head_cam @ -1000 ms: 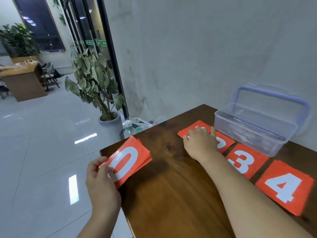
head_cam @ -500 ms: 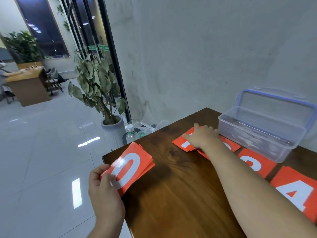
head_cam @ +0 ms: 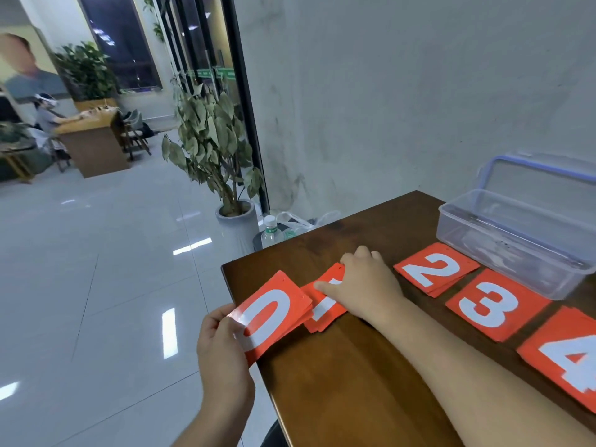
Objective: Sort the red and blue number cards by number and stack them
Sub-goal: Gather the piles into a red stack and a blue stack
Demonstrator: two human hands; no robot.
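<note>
Left hand (head_cam: 222, 359) grips the 0 cards (head_cam: 274, 317); right hand (head_cam: 367, 285) presses the 1 cards (head_cam: 324, 314), both left of the 2 cards (head_cam: 435, 272).

- The right hand (head_cam: 364, 285) has come back from beside the box (head_cam: 516, 240) toward seven o'clock, dragging the 1 pile (head_cam: 325, 312) along under its fingers.
- The 1 pile, which overlapped the 2 pile (head_cam: 435, 269) before, now lies apart from it at its nine o'clock, near the left edge of the table (head_cam: 354, 382).
- The 2 pile, earlier covered by the hand, now shows its whole numeral.
- The left hand (head_cam: 222, 359) has brought the 0 stack (head_cam: 271, 317) in toward three o'clock. It was well apart from the 1 pile, and its right edge now overlaps that pile's left edge.
- The view has swung. A seated person (head_cam: 48, 117) now shows at ten o'clock.
</note>
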